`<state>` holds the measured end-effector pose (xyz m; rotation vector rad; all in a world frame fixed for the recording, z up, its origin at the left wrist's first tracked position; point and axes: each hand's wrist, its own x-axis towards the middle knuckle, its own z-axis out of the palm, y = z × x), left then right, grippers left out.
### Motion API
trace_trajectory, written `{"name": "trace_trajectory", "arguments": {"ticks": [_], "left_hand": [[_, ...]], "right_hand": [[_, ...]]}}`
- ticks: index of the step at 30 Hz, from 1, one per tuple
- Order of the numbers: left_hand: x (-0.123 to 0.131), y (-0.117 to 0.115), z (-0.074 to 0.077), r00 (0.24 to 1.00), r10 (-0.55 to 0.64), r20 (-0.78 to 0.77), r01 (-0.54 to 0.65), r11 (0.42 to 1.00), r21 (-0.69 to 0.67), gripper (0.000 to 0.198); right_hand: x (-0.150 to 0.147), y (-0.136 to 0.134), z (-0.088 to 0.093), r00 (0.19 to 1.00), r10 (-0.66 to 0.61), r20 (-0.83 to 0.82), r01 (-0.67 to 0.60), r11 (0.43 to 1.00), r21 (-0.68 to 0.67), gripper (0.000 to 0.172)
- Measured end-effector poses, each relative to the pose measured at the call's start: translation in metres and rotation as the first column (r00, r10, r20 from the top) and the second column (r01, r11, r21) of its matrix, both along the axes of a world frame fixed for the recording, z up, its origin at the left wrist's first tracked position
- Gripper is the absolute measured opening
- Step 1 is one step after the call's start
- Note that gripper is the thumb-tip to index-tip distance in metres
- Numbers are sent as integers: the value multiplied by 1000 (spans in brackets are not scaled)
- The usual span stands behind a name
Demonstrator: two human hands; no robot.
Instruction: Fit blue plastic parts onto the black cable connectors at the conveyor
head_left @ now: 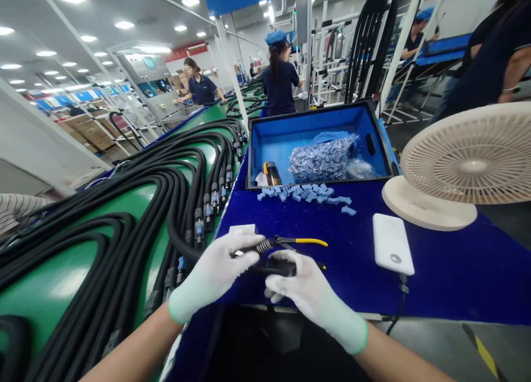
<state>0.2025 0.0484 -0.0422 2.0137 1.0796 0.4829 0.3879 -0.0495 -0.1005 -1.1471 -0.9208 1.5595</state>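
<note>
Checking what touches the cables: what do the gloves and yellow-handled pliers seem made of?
The gloves look like white knit fabric, with a fine weave and green cuff edging. The pliers look like dark steel, judging by the coiled spring, with a yellow, probably plastic-coated handle.

The head view looks forward and down, close above the hands (215,274).
</note>
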Motion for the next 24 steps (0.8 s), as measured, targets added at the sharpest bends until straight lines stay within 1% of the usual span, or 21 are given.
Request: {"name": "trace_trajectory", "arguments": {"ticks": [1,3,5,7,9,11,13,14,15,17,18,19,20,21,22,23,24], "left_hand": [[1,-1,-1,997,-60,-42,60,998,-4,31],[3,-1,-3,984,-139,-110,136,990,-34,30],[6,0,-4,968,-199,-154,196,980,-37,29],[8,1,-5,952,-253,-172,257,966,4,28],[8,1,-7,934,-315,-166,330,941,72,29],[6,1,-11,913,-382,-141,403,897,180,32],[4,2,-15,897,-427,-112,441,857,268,32],[3,4,-17,894,-439,-90,446,851,276,31],[3,6,-20,894,-444,-59,444,862,245,29],[4,14,-23,908,-419,15,416,905,93,26],[5,18,-25,926,-375,44,375,927,9,32],[7,23,-26,947,-317,54,320,945,-61,48],[10,27,-26,965,-260,40,263,959,-110,69],[13,31,-27,976,-217,13,217,967,-132,90],[16,33,-27,982,-187,-19,183,975,-129,107],[18,34,-27,985,-165,-51,158,981,-109,116],[20,32,-26,988,-137,-77,131,989,-72,117]], "right_hand": [[-5,0,-1,992,-50,-115,46,998,-36,41],[-9,4,-5,959,-121,-255,113,993,-45,40],[-7,9,-10,945,-111,-309,105,994,-34,43],[-2,14,-14,944,-51,-326,49,999,-14,46],[4,17,-14,954,17,-298,-11,1000,21,54],[10,19,-11,981,55,-183,-43,996,72,60],[14,20,-7,996,72,-43,-66,990,126,61],[15,20,-6,997,78,5,-78,986,146,59],[16,20,-5,996,86,27,-89,984,154,56],[15,19,-6,996,85,23,-88,985,146,49],[14,19,-7,997,72,17,-74,987,142,47],[13,19,-8,998,56,11,-57,988,141,47],[13,20,-9,999,47,7,-47,989,143,48],[13,21,-10,999,42,8,-42,988,150,50],[14,22,-11,999,38,18,-40,986,159,50],[15,25,-11,999,32,32,-37,985,166,49],[17,27,-11,999,29,39,-35,985,168,47]]}}
